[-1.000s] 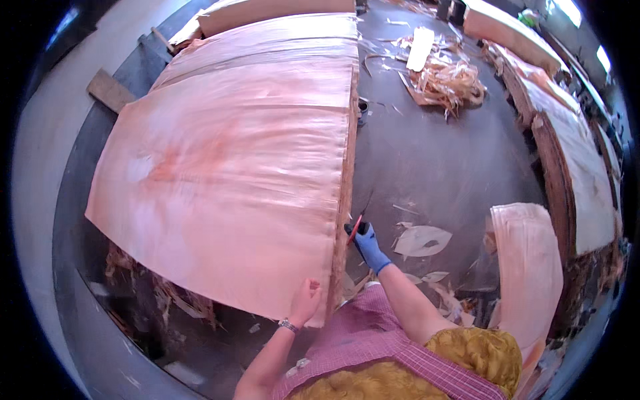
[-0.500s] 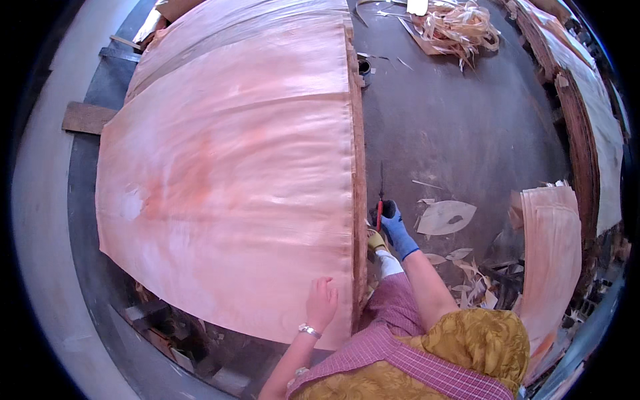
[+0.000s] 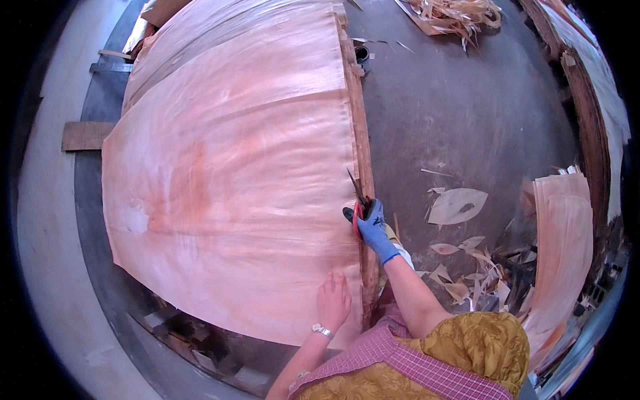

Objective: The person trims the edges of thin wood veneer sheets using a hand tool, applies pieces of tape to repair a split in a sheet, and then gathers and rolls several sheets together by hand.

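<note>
A tall stack of thin pinkish wood veneer sheets fills the left and middle of the view. Near its front right corner my bare left hand, with a silver watch at the wrist, lies flat on the top sheet, fingers stretched out. My right hand, in a blue glove with dark fingertips, grips red-handled scissors above the stack's right edge. Their dark blades point away from me and slightly left, over the veneer's edge. Whether the blades touch the sheet, I cannot tell.
Veneer scraps and an oval offcut lie on the grey floor at right. Beyond them is a bundle of veneer strips. A heap of shavings sits at the far right, and a board juts out at left.
My right hand has come up and left with the scissors, from beside the stack's edge to above it. My left hand stays flat on the veneer. The view has shifted slightly.
</note>
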Action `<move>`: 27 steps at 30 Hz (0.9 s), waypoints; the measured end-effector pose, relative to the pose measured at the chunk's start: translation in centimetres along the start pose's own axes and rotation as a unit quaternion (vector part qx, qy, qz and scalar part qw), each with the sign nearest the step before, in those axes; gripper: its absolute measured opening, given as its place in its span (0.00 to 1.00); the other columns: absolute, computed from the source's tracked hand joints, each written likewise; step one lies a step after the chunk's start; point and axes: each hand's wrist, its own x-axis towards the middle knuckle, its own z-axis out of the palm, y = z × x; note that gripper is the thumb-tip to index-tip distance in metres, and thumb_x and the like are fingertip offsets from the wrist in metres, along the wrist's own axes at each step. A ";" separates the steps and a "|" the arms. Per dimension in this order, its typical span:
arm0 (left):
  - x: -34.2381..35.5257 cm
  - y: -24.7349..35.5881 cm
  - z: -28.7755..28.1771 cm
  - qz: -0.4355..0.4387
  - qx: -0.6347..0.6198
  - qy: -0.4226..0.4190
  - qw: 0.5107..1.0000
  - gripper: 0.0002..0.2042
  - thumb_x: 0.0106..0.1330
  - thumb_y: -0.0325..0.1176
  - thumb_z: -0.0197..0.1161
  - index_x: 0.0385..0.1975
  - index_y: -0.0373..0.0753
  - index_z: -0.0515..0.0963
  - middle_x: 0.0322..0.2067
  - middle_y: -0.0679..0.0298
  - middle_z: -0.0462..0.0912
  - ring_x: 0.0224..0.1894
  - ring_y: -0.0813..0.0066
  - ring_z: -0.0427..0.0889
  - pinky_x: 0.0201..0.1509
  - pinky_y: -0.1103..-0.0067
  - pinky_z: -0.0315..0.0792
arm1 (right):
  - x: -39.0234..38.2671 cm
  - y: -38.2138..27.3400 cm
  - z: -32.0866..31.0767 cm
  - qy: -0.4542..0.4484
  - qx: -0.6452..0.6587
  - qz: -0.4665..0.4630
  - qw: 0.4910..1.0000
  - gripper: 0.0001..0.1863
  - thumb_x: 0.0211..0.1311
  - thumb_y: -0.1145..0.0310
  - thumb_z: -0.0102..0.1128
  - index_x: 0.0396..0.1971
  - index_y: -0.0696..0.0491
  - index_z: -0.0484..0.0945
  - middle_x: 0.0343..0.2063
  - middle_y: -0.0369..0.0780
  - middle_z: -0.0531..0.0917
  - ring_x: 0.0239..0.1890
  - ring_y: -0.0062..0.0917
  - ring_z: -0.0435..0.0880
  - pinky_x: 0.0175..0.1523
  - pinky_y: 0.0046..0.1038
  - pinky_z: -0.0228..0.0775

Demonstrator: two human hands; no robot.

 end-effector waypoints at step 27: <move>0.6 0.5 0.3 -0.019 0.000 -0.023 1.000 0.31 0.57 0.35 0.61 0.63 0.41 0.63 0.61 0.43 0.63 0.53 0.46 0.69 0.57 0.61 0.67 | 3.1 -4.5 -0.9 0.063 -0.069 -0.022 0.995 0.39 0.48 0.38 0.66 0.44 0.61 0.69 0.44 0.58 0.76 0.50 0.51 0.75 0.52 0.43 0.68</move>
